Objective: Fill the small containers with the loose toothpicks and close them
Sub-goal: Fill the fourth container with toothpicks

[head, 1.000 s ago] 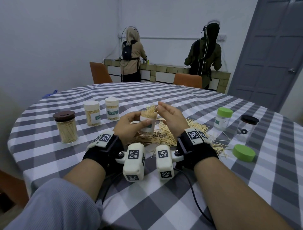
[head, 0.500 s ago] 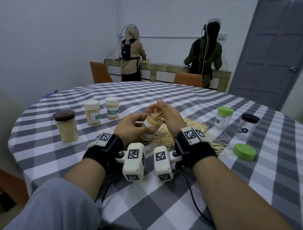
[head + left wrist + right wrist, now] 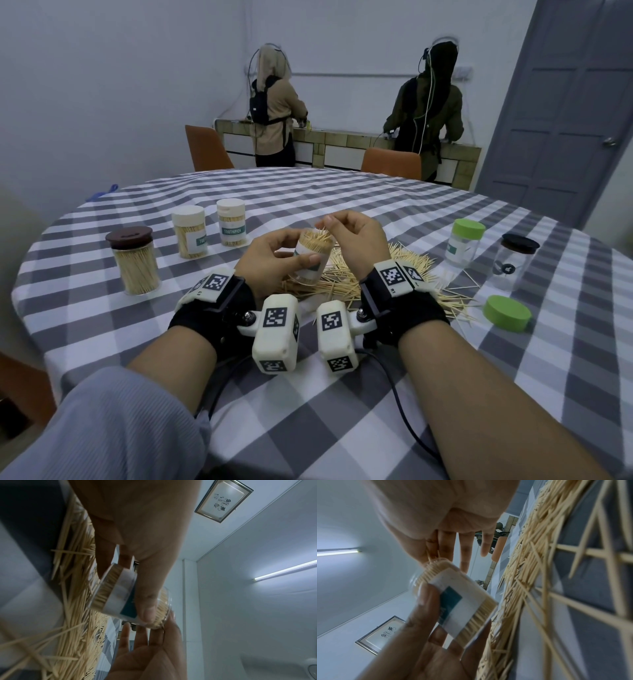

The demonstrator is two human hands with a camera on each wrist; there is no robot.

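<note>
Centre of the head view: the left hand grasps a tilted, lidless toothpick container (packed full) above the loose toothpicks. The right hand pinches toothpicks at its mouth, other fingers extended.

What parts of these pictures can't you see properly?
- Head view: the lower part of the held container is covered by the left hand.
- Head view: part of the toothpick pile lies behind the right hand.
- Head view: the word on the green-lidded jar is too small to read.
- Both wrist views: the container's label is blurred.
</note>
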